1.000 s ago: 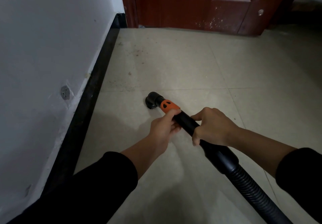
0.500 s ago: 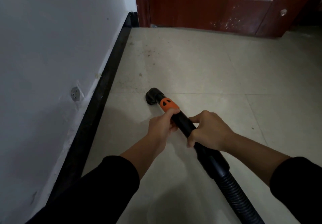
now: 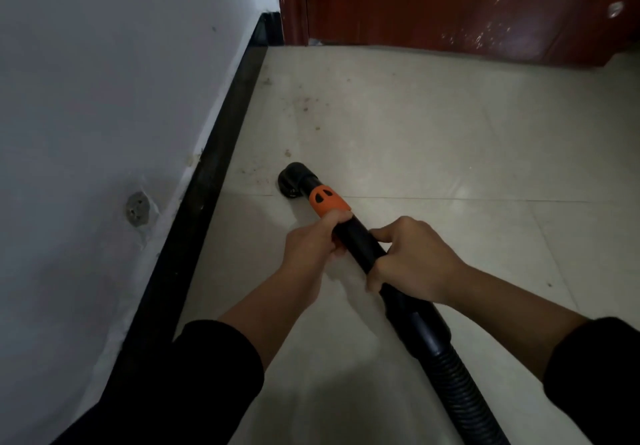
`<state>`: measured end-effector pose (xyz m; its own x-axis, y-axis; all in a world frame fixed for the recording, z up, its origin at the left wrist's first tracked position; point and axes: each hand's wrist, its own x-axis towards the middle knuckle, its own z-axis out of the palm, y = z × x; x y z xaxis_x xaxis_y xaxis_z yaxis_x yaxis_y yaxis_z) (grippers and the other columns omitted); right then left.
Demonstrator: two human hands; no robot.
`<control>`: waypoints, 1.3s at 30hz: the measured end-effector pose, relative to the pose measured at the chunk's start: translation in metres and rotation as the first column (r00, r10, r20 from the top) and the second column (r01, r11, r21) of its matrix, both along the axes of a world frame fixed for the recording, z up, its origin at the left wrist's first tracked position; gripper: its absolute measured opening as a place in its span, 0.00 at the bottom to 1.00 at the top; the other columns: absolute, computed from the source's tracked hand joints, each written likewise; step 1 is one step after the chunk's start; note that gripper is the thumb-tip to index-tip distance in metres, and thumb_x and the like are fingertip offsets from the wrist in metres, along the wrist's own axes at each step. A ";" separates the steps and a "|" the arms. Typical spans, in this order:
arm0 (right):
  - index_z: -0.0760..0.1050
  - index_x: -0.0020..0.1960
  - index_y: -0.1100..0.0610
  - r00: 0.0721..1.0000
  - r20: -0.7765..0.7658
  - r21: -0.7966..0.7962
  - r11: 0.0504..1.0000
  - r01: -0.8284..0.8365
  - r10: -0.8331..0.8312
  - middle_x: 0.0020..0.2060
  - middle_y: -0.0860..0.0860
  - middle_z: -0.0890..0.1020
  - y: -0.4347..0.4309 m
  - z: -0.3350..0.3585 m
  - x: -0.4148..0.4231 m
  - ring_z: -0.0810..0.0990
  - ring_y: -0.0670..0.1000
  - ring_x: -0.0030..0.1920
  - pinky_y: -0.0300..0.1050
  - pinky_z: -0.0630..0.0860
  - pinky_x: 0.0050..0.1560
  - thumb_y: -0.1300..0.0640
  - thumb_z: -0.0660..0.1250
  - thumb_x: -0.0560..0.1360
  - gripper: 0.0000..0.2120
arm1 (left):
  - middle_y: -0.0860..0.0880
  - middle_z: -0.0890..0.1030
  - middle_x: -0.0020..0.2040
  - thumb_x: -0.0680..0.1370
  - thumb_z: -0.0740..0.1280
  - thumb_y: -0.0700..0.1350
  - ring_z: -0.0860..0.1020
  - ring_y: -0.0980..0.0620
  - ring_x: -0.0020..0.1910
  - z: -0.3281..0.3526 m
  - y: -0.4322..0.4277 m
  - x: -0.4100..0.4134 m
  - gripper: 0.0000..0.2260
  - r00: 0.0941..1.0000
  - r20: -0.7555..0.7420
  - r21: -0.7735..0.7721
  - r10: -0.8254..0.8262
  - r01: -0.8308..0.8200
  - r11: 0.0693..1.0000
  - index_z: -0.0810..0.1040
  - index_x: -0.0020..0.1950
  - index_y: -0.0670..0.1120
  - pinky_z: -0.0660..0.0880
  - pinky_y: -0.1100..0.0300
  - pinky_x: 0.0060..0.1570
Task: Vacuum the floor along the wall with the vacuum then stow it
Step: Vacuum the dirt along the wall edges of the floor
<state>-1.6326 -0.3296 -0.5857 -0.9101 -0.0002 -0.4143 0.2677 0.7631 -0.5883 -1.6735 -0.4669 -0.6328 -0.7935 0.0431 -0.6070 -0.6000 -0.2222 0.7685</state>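
Both hands are gripping the black vacuum (image 3: 358,242). The left hand (image 3: 310,242) is curling its fingers round the tube just behind the orange collar (image 3: 327,202). The right hand (image 3: 414,264) is clamping the tube a little farther back, ahead of the ribbed hose (image 3: 464,392). The nozzle (image 3: 294,180) is resting on the pale tiled floor (image 3: 433,140), near the black skirting (image 3: 221,154) under the white wall (image 3: 104,81) but apart from it. Brown specks (image 3: 304,102) are lying beyond the nozzle, toward the red-brown door (image 3: 450,5).

Head view, down over floor (image 3: 433,140)
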 end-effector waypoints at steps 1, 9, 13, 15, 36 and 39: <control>0.84 0.47 0.53 1.000 0.012 -0.003 1.000 -0.006 0.006 0.28 0.50 0.81 0.000 -0.001 -0.003 0.82 0.50 0.31 0.49 0.81 0.37 0.59 0.76 0.57 0.18 | 0.44 0.85 0.48 0.73 0.73 0.45 0.83 0.50 0.48 0.000 -0.001 -0.003 0.08 1.000 0.007 -0.002 -0.009 0.009 1.000 0.80 0.48 0.42 0.77 0.62 0.44; 0.82 0.53 0.53 0.992 0.112 0.060 0.996 -0.066 0.059 0.34 0.53 0.83 -0.006 0.015 -0.032 0.83 0.51 0.34 0.46 0.82 0.38 0.60 0.76 0.59 0.22 | 0.43 0.85 0.49 0.74 0.71 0.44 0.84 0.51 0.48 0.019 -0.011 -0.022 0.11 0.994 0.105 0.060 -0.042 0.036 0.998 0.81 0.53 0.39 0.79 0.63 0.49; 0.81 0.56 0.54 0.984 0.154 0.137 0.984 -0.110 0.088 0.40 0.53 0.83 -0.027 0.030 -0.050 0.82 0.53 0.40 0.44 0.79 0.40 0.58 0.77 0.59 0.25 | 0.41 0.84 0.51 0.75 0.72 0.44 0.83 0.51 0.48 0.033 -0.024 -0.034 0.12 0.983 0.185 0.055 -0.006 -0.004 0.998 0.80 0.55 0.39 0.78 0.64 0.42; 0.81 0.55 0.55 0.982 0.162 0.169 0.977 -0.126 0.099 0.42 0.54 0.82 -0.037 0.038 -0.058 0.81 0.54 0.42 0.42 0.77 0.40 0.57 0.78 0.59 0.24 | 0.41 0.83 0.52 0.74 0.72 0.43 0.82 0.50 0.49 0.039 -0.029 -0.040 0.13 0.973 0.228 0.066 0.035 -0.051 0.997 0.79 0.56 0.38 0.77 0.64 0.41; 0.83 0.55 0.50 0.960 0.158 0.068 0.967 -0.243 0.230 0.35 0.52 0.82 -0.048 0.029 -0.093 0.80 0.50 0.35 0.41 0.77 0.36 0.61 0.75 0.60 0.24 | 0.42 0.85 0.48 0.73 0.73 0.42 0.83 0.51 0.46 0.030 -0.048 -0.055 0.11 0.952 0.231 0.012 0.200 -0.208 0.978 0.81 0.52 0.38 0.80 0.63 0.42; 0.82 0.55 0.50 0.963 0.131 0.058 0.968 -0.246 0.237 0.36 0.53 0.83 -0.045 0.024 -0.097 0.81 0.50 0.36 0.42 0.78 0.36 0.61 0.75 0.61 0.23 | 0.43 0.84 0.46 0.73 0.73 0.42 0.83 0.52 0.44 0.027 -0.046 -0.060 0.09 0.951 0.218 0.014 0.222 -0.230 0.973 0.80 0.51 0.39 0.79 0.67 0.37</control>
